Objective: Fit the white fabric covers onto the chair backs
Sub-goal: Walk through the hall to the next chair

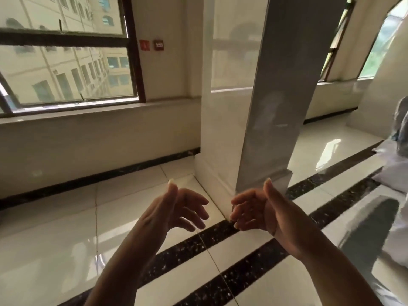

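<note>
Both hands empty, fingers loosely curled: left hand (176, 208), right hand (256, 210); white fabric (395, 173) lies off to the right, nearer the right hand

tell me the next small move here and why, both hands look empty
Probably turn right and reach for the white fabric at the frame's right edge. The left hand and right hand are open and empty over bare floor, and no chair back is clearly in view.
</note>
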The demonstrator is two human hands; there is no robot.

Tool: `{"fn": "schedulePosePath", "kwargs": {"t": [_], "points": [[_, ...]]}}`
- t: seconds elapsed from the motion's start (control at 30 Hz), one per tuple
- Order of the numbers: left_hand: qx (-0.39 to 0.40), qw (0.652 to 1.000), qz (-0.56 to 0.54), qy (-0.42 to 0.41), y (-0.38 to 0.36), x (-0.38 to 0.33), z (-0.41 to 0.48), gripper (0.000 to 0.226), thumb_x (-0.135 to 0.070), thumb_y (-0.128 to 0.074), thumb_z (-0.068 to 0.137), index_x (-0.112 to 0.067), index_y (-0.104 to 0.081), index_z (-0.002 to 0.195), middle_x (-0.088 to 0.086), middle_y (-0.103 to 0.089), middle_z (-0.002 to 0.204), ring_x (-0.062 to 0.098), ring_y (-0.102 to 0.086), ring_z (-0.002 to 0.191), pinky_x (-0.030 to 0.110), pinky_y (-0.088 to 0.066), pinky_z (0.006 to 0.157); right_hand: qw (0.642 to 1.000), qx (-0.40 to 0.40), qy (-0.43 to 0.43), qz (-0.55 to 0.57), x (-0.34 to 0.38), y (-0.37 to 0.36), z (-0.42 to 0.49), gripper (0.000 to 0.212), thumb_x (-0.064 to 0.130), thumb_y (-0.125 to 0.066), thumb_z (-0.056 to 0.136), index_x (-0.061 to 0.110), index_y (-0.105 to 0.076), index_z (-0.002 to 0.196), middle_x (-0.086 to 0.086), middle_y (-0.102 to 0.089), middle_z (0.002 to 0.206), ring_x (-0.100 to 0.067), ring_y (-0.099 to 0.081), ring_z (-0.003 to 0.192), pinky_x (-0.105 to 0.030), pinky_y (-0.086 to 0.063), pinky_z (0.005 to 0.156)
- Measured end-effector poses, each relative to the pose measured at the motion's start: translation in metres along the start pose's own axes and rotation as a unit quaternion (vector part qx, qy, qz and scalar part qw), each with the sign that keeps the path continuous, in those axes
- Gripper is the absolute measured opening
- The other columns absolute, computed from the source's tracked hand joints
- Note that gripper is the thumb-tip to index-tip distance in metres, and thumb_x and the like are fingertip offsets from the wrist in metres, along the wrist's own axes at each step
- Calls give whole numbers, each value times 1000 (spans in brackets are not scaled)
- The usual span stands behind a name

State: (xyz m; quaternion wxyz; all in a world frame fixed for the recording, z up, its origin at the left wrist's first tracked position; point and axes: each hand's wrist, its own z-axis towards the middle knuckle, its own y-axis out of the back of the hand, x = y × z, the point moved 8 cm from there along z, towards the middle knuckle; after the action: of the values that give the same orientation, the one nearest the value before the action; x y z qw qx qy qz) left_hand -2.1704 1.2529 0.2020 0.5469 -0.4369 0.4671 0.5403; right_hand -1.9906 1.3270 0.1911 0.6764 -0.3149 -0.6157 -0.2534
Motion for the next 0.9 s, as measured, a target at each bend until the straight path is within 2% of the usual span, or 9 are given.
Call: {"fn": "schedulePosePath", "kwargs": {"t": [0.1,0.3,0.43,0.5,0.63,0.9], "points": [[41,999,-5,-5,9,5,72,88,-86,-32,80,-11,-70,108,18,-73,99,35,-71,89,33,-57,73,998,-56,13,-9,13,38,35,86,85,-49,73,10,-73,106,-21,-75,97,-34,-72,88,-42,-58,79],[154,988,-18,-18,-14,25,213,86,-82,-30,85,-11,-69,111,18,-73,100,35,-70,91,35,-57,75,985,-172,34,-4,21,141,70,89,86,-48,71,10,-73,109,-22,-75,101,-36,-71,93,-51,-55,87],[199,979,-27,-16,-44,47,313,87,-82,-31,84,-9,-70,110,20,-72,98,36,-70,89,35,-56,74,970,-240,45,-13,19,224,94,88,87,-46,72,12,-73,109,-24,-74,103,-37,-72,94,-41,-60,82],[220,975,-29,-19,-66,61,367,88,-82,-32,84,-7,-70,110,22,-72,98,38,-70,88,33,-57,73,960,-275,53,-20,19,275,108,87,86,-43,74,11,-73,109,-24,-75,103,-37,-73,94,-38,-60,80],[241,969,-39,-25,-105,70,457,89,-82,-37,83,-3,-70,108,25,-72,96,40,-69,87,34,-57,72,948,-312,55,-27,30,357,138,80,74,-33,81,10,-72,109,-23,-75,103,-37,-72,94,-44,-58,83],[369,926,-69,-37,-232,78,607,84,-81,-34,85,-8,-71,107,22,-72,96,40,-70,88,37,-58,73,917,-391,77,-21,53,485,146,78,70,-27,90,9,-71,112,-18,-76,103,-33,-73,92,-40,-60,82]]}}
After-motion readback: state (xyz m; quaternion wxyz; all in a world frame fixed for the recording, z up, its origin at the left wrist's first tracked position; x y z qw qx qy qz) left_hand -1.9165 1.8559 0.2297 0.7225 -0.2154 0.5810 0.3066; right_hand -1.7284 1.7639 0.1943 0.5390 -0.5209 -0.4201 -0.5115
